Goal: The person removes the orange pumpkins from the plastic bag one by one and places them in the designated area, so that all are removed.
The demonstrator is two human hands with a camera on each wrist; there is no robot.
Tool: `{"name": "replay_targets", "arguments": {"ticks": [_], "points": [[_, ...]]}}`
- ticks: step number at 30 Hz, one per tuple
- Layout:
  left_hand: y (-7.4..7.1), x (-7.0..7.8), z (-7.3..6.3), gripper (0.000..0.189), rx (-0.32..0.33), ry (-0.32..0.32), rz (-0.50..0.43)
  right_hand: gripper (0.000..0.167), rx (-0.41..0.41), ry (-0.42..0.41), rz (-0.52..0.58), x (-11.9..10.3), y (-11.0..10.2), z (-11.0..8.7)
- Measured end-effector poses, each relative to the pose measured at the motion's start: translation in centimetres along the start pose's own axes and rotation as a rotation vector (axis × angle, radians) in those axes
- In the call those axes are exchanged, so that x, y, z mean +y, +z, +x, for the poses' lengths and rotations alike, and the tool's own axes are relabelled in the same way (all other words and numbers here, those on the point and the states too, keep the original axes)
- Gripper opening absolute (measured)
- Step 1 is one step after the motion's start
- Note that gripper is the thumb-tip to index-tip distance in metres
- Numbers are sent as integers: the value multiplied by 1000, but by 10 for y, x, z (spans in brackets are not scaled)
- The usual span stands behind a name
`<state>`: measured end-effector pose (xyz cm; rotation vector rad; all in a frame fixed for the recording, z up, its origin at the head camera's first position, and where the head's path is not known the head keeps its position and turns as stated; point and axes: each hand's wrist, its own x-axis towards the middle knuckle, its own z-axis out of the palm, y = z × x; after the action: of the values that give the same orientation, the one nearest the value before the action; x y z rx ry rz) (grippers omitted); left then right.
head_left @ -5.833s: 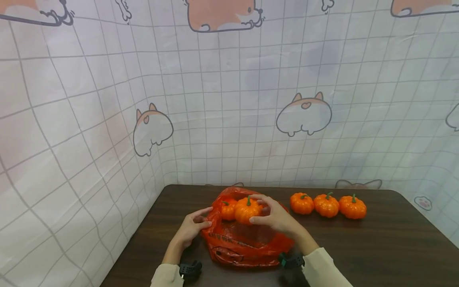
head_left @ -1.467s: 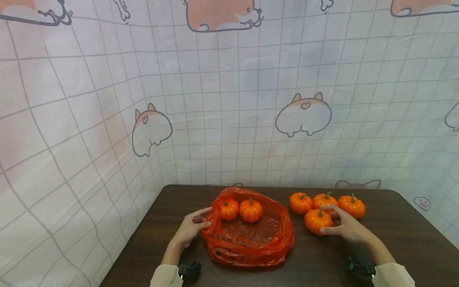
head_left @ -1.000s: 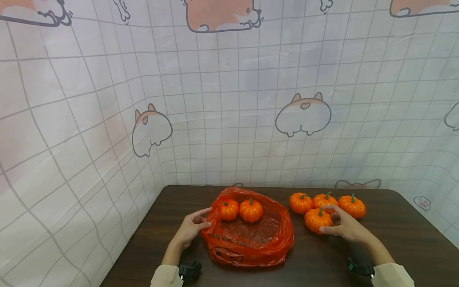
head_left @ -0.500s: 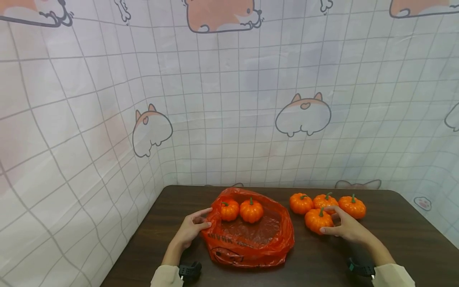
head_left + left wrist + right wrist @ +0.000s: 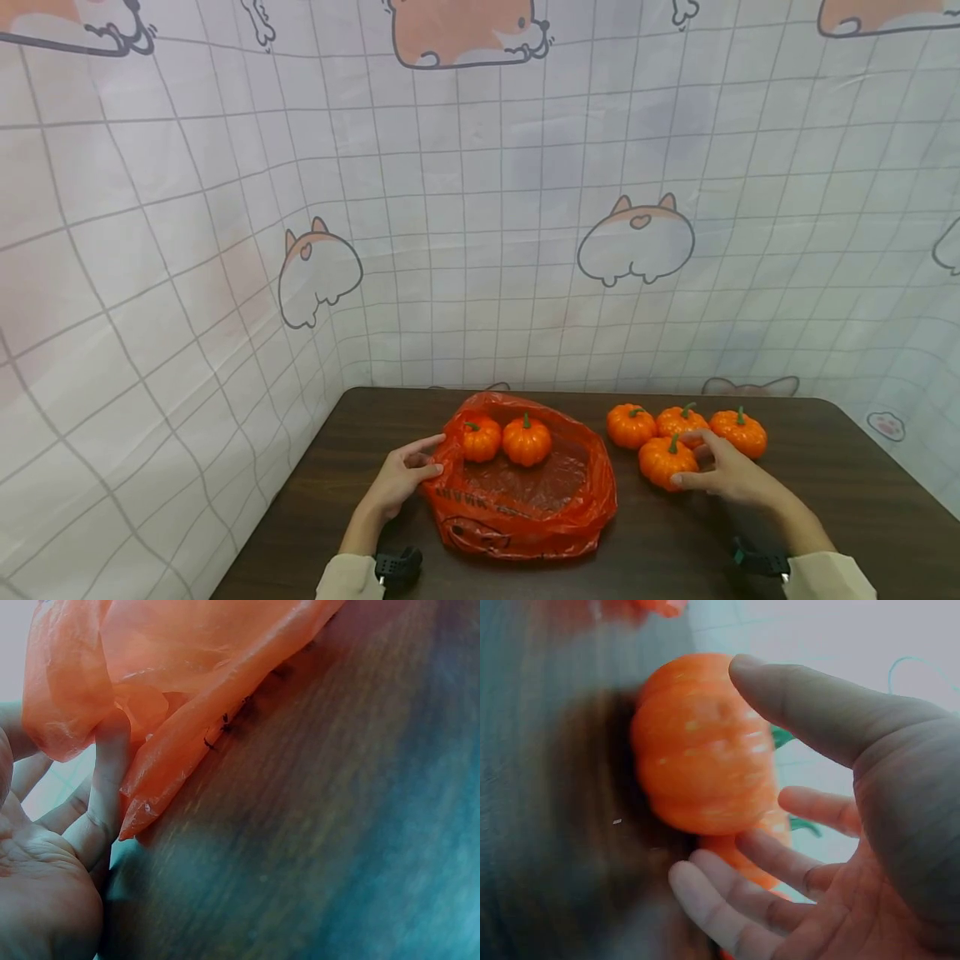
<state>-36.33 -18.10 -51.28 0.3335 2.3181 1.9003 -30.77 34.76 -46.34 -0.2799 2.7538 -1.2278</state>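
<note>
A red plastic bag (image 5: pixel 525 533) lies open on the table, holding two small orange pumpkins: the left one (image 5: pixel 481 439) and one beside it (image 5: pixel 527 441). My left hand (image 5: pixel 399 481) pinches the bag's left rim; in the left wrist view a finger of the hand (image 5: pixel 56 855) reaches behind the plastic (image 5: pixel 172 667). Right of the bag, a ribbed pumpkin with a green stem (image 5: pixel 666 463) sits on the table. Thumb and fingers of my right hand (image 5: pixel 727 475) are around its right side. In the right wrist view the thumb (image 5: pixel 802 697) overlaps this pumpkin (image 5: pixel 705 750).
Three more pumpkins stand in a row behind the held one: left (image 5: pixel 631 426), middle (image 5: pixel 681 421) and right (image 5: pixel 738 432). The dark wood table (image 5: pixel 832 492) ends at the back against a white gridded cloth (image 5: pixel 480 275) with cartoon dogs.
Since the oldest frame, my right hand has moved from inside the bag rightward with a pumpkin, now on the table before the row. The left hand stays at the rim. Recent frames look alike.
</note>
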Motion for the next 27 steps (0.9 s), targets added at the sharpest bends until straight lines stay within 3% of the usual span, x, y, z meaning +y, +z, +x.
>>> {"name": "replay_targets", "arguments": {"ticks": [8, 12, 21, 27], "points": [[0, 0, -1, 52, -2, 2, -3, 79, 65, -5, -73, -27, -10, -8], [-1, 0, -1, 52, -1, 8, 1, 68, 114, -82, -107, -44, -5, -10], [0, 1, -1, 53, -2, -9, -27, 50, 63, -259, -13, -87, 33, -5], [-1, 1, 0, 53, -7, -5, -27, 47, 56, -310, 72, -100, 67, -1]]}}
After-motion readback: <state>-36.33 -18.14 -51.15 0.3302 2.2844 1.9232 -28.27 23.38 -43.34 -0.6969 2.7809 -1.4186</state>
